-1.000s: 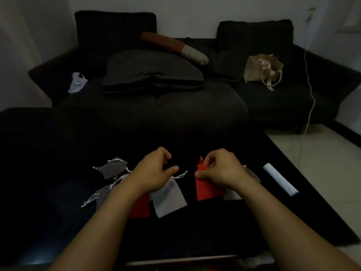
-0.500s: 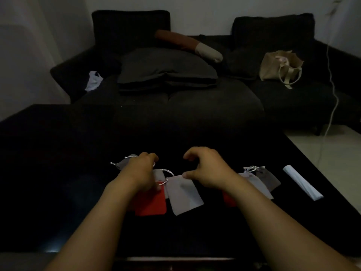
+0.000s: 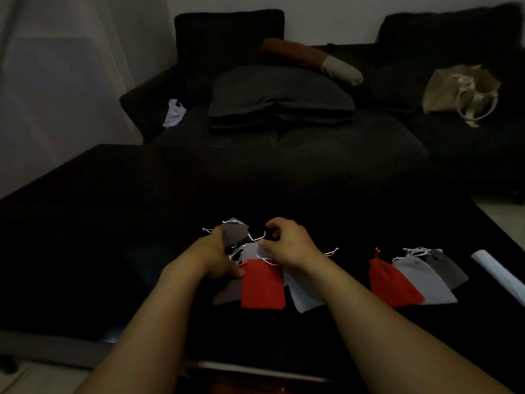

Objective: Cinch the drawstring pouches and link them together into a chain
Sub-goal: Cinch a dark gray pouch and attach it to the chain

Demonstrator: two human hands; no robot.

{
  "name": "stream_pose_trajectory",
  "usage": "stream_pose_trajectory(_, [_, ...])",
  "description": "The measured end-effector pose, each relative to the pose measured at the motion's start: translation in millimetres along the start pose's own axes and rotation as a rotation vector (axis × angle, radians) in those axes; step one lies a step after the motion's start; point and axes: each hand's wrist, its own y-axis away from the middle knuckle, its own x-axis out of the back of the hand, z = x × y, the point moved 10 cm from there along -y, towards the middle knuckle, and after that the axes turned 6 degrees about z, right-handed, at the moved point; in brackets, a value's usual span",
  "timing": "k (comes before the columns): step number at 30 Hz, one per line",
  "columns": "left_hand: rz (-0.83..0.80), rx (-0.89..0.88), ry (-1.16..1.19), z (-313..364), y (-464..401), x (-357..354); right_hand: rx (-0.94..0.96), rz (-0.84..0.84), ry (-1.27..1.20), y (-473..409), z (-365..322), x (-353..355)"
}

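Pouches (image 3: 262,284) lie clustered at six o'clock on the table (image 3: 113,223); soft, light, best taken by their cords; my left hand (image 3: 217,257) rests on them, grip unclear; my right hand (image 3: 289,244) hovers, loosely curled, empty.

A dark sofa (image 3: 312,143) stood against the pale wall behind a black table (image 3: 113,223), its seat bearing a grey cushion (image 3: 278,92) with a brown-and-cream bolster (image 3: 312,61) lying tilted just behind it. A beige tote bag (image 3: 460,92) slumped on the right-hand seat, its handles hanging forward, while a small white cloth (image 3: 174,113) lay crumpled near the left armrest. A rolled white sheet (image 3: 500,274) rested at the table's right edge, and a pale curtain (image 3: 56,81) hung at the far left.
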Motion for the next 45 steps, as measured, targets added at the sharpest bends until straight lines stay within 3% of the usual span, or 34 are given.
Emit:
stream_pose_trajectory(7, [-0.064, -0.082, 0.135, 0, -4, -10, 0.064, -0.095, -0.021, -10, -25, -40])
stream_pose_trajectory(13, [0.023, -0.114, 0.186, 3, -6, -2, 0.068, -0.064, -0.045, -13, -29, -39])
stream_pose_trajectory(16, [0.280, -0.239, 0.245, 27, 4, 34, 0.064, -0.009, -0.266, -10, -37, -21])
stream_pose_trajectory(18, [0.495, -0.284, 0.429, 35, 16, 62, 0.033, 0.046, -0.501, -9, -41, -4])
stream_pose_trajectory(21, [0.663, -0.255, 0.722, 32, 27, 84, -0.042, 0.101, -0.814, -4, -43, 21])
stream_pose_trajectory(25, [0.655, -0.231, 0.896, 35, 28, 84, -0.116, 0.126, -0.927, 2, -36, 33])
stream_pose_trajectory(29, [0.560, -0.231, 1.000, 43, 22, 70, -0.283, -0.016, -1.096, 5, -23, 13])
stream_pose_trajectory(33, [0.450, -0.138, 1.019, 42, 11, 54, -0.299, -0.043, -1.002, 6, -16, 14])
stream_pose_trajectory(37, [0.433, 0.159, 0.919, 7, -3, 36, -0.288, -0.121, -0.650, 8, -9, 12])
stream_pose_trajectory(39, [0.406, 0.221, 0.806, 2, -3, 31, -0.273, -0.160, -0.523, 12, -7, 13])
stream_pose_trajectory(45, [0.404, 0.041, 0.638, 42, 16, 39, -0.068, -0.133, -0.463, 18, -23, 47])
